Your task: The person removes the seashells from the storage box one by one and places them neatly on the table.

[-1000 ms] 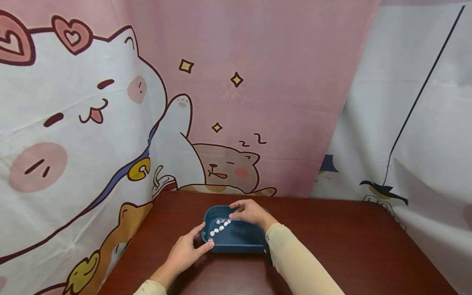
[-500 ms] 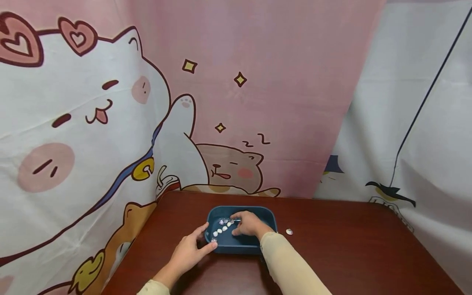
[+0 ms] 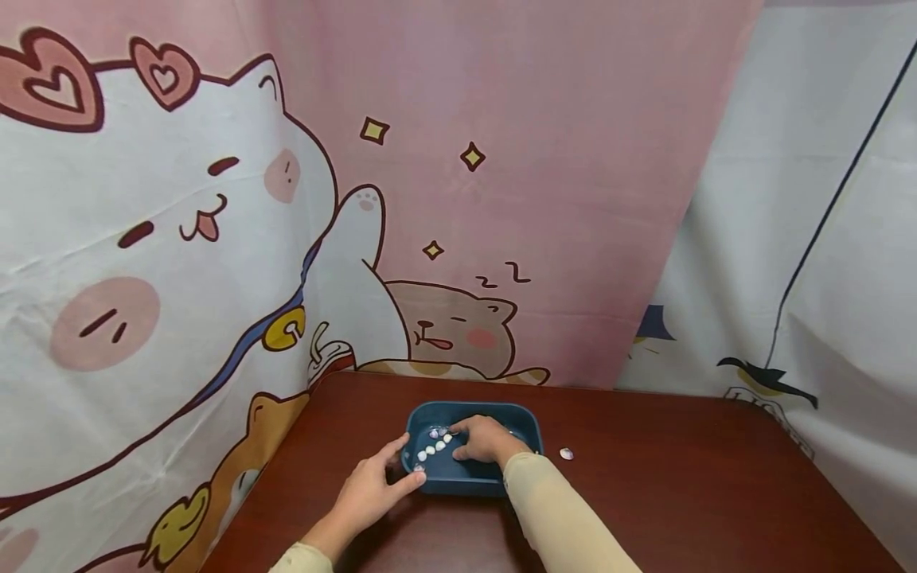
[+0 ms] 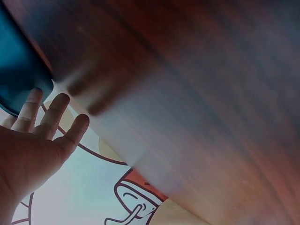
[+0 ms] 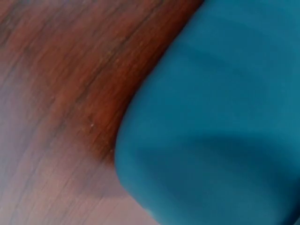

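Note:
My left hand rests at the left end of a blue rectangular tray. Its thumb touches the front left corner, the fingers the left side; the left wrist view shows those fingers fairly straight. Inside the tray, several small white rounded pieces form a slanting row. Shiny, purplish clear pieces lie at its far end, and another clear piece near the front left corner. My right hand reaches into the tray, fingertips at the row's far end, thumb apart from them. Whatever lies beneath its fingertips is hidden.
A small white and purplish piece lies on the dark red-brown table, right of the tray. A cartoon-printed cloth hangs behind the table and along its sides. The tray's outer wall fills much of the right wrist view.
My right hand has lowered into the tray at the row's far end, its thumb parting from the fingers. The loose piece on the table has come into sight. My left hand stays at the tray.

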Motion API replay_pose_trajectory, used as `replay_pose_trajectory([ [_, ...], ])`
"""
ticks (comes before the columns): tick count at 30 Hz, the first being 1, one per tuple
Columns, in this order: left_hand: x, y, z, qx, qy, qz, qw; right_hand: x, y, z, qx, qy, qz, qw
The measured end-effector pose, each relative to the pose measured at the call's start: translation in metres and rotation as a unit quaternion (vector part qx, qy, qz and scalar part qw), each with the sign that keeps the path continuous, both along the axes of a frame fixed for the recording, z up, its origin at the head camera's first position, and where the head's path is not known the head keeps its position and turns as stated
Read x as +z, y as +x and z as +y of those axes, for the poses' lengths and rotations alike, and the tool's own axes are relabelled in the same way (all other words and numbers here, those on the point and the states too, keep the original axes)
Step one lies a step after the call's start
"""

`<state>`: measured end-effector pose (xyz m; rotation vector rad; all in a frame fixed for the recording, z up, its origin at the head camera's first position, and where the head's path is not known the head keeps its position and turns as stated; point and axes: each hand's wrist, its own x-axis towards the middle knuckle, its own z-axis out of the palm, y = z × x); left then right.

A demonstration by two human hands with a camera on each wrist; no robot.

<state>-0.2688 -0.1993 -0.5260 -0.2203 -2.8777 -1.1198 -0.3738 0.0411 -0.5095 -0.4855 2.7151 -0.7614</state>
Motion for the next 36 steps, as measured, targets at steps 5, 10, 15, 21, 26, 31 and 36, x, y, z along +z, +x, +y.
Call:
replay_pose_trajectory([
  [5,-0.002,0.000,0.000,0.007,-0.005,0.002,1.0000,0.000,0.001,0.004,0.011,0.009,0.018,0.9997],
  [10,-0.004,0.000,-0.002,0.009,-0.005,0.000,0.9999,0.001,0.003,0.008,0.021,0.015,0.049,0.9985],
  [15,-0.004,0.000,-0.002,0.011,-0.004,0.003,0.9999,0.000,0.004,0.011,0.022,0.006,0.070,0.9973],
  [21,-0.003,-0.001,0.000,0.008,-0.004,-0.001,1.0000,-0.006,0.005,0.017,0.026,-0.004,0.067,0.9974],
  [26,-0.003,-0.001,0.001,0.008,-0.004,0.002,1.0000,-0.007,0.006,0.021,0.009,-0.023,0.079,0.9966],
  [31,-0.002,-0.001,0.001,0.011,-0.002,0.003,0.9999,-0.005,0.007,0.024,0.003,-0.040,0.101,0.9941],
  [36,-0.002,0.000,0.002,0.013,-0.002,0.004,0.9999,-0.007,0.005,0.028,0.022,-0.059,0.112,0.9917],
])
